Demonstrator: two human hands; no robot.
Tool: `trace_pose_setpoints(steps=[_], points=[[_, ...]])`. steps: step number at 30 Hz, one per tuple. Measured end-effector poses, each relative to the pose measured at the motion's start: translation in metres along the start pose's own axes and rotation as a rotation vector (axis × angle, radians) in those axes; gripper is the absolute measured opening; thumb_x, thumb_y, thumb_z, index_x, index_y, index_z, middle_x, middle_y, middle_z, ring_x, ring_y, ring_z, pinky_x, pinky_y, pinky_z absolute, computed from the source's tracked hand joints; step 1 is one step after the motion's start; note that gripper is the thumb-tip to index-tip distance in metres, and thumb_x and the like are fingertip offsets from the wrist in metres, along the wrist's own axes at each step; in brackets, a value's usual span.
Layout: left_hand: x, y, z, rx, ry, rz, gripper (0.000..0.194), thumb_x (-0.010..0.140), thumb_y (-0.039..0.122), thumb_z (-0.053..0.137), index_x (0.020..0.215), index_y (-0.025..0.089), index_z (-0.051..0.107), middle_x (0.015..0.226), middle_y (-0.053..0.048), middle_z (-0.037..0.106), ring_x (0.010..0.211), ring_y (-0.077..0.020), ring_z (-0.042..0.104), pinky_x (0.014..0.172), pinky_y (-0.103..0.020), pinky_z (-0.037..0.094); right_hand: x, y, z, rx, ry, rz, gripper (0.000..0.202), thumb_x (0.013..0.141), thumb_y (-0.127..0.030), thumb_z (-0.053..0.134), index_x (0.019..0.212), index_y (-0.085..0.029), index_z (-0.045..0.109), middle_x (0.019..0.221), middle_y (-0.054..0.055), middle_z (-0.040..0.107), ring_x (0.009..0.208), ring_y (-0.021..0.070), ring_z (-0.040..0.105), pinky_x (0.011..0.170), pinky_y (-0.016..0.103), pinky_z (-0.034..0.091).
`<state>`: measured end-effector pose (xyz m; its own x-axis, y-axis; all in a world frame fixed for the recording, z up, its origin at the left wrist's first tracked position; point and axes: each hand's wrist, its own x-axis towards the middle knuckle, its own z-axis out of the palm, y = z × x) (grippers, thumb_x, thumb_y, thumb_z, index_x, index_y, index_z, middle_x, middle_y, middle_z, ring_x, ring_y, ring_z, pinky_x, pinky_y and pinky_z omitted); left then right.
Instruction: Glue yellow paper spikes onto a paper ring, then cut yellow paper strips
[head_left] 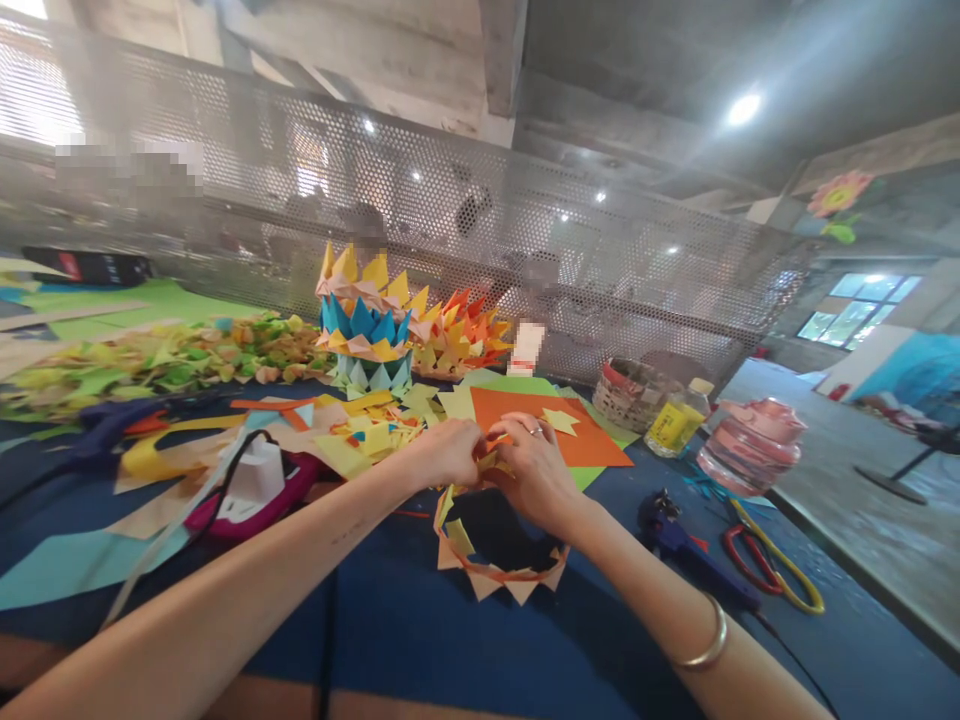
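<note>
A round paper crown [517,578] with peach and yellow points lies on the blue table in front of me. My left hand [454,450] is closed in a pinch at its far edge. My right hand [536,470], with a ring on one finger, grips the same edge from the right, its fingers bent. Between the fingertips shows a bit of yellow paper [491,465], partly hidden by my hands. Just beyond them lies an orange paper sheet [600,445] with a pale yellow folded piece [559,420] on it.
Stacked paper crowns [365,335] stand behind a heap of paper scraps. A glue gun [694,555] and scissors [776,565] lie at right, near a pink bottle [750,450] and a yellow-labelled bottle [677,420]. On the left are a magenta power strip [289,495] and another glue gun [109,435].
</note>
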<state>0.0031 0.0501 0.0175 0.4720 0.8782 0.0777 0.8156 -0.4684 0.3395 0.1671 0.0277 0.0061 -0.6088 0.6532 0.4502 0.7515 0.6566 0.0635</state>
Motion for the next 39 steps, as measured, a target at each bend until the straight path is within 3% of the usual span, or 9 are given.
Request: trace_pose_setpoints(steps=[3,11,20,27,30,35,39], points=[[-0.003,0.002,-0.001,0.042,-0.023,-0.025,0.013,0.06,0.03,0.066,0.069,0.02,0.069,0.069,-0.006,0.07,0.066,-0.024,0.066,0.047,-0.025,0.036,0.0,-0.003,0.0,-0.002,0.001,-0.016,0.003,0.081,-0.022,0.065,0.084,-0.02,0.067,0.112,0.005,0.062,0.117,0.0252,0.044,0.097,0.044,0.027],[-0.009,0.012,-0.007,0.15,0.049,-0.093,0.021,0.061,0.028,0.059,0.076,0.016,0.07,0.081,-0.015,0.072,0.078,-0.033,0.067,0.055,-0.031,0.043,-0.001,-0.009,-0.011,0.039,0.04,0.027,0.012,0.085,-0.018,0.056,0.096,-0.019,0.062,0.112,0.008,0.06,0.116,0.0244,0.044,0.095,0.042,0.03],[-0.008,0.006,-0.013,0.17,0.087,-0.07,0.012,0.058,0.024,0.059,0.063,0.018,0.067,0.069,-0.01,0.068,0.068,-0.0271,0.065,0.051,-0.028,0.037,-0.013,0.014,-0.034,0.164,0.127,0.225,0.025,0.094,-0.032,0.041,0.109,-0.019,0.055,0.114,0.01,0.058,0.112,0.0243,0.048,0.096,0.042,0.036],[-0.003,-0.009,-0.021,0.111,0.126,-0.068,0.013,0.06,0.029,0.065,0.055,0.018,0.06,0.071,-0.007,0.065,0.073,-0.0271,0.063,0.052,-0.028,0.032,-0.038,0.043,-0.034,0.351,0.005,0.386,0.038,0.097,-0.041,0.028,0.104,-0.019,0.058,0.107,0.009,0.066,0.103,0.0206,0.06,0.09,0.036,0.045],[0.003,-0.021,-0.023,0.022,0.088,-0.042,0.018,0.059,0.034,0.068,0.055,0.018,0.061,0.065,-0.004,0.064,0.069,-0.0235,0.062,0.053,-0.026,0.033,-0.046,0.047,-0.034,0.39,-0.097,0.437,0.04,0.096,-0.045,0.028,0.101,-0.019,0.058,0.096,0.007,0.069,0.088,0.0188,0.065,0.078,0.033,0.049],[0.002,-0.031,-0.036,-0.176,0.056,0.002,0.034,0.074,0.046,0.057,0.084,0.017,0.073,0.076,-0.002,0.071,0.076,-0.0177,0.064,0.061,-0.021,0.04,-0.053,0.04,-0.03,0.376,-0.24,0.478,0.034,0.094,-0.043,0.035,0.083,-0.021,0.058,0.069,0.001,0.066,0.061,0.0161,0.06,0.059,0.028,0.043],[-0.003,-0.03,-0.046,-0.231,0.07,-0.017,0.038,0.078,0.044,0.052,0.092,0.014,0.072,0.084,-0.005,0.073,0.08,-0.0185,0.064,0.064,-0.022,0.042,-0.052,0.031,-0.023,0.33,-0.257,0.528,0.031,0.091,-0.043,0.041,0.09,-0.02,0.061,0.066,0.003,0.064,0.06,0.0175,0.058,0.055,0.028,0.036]])
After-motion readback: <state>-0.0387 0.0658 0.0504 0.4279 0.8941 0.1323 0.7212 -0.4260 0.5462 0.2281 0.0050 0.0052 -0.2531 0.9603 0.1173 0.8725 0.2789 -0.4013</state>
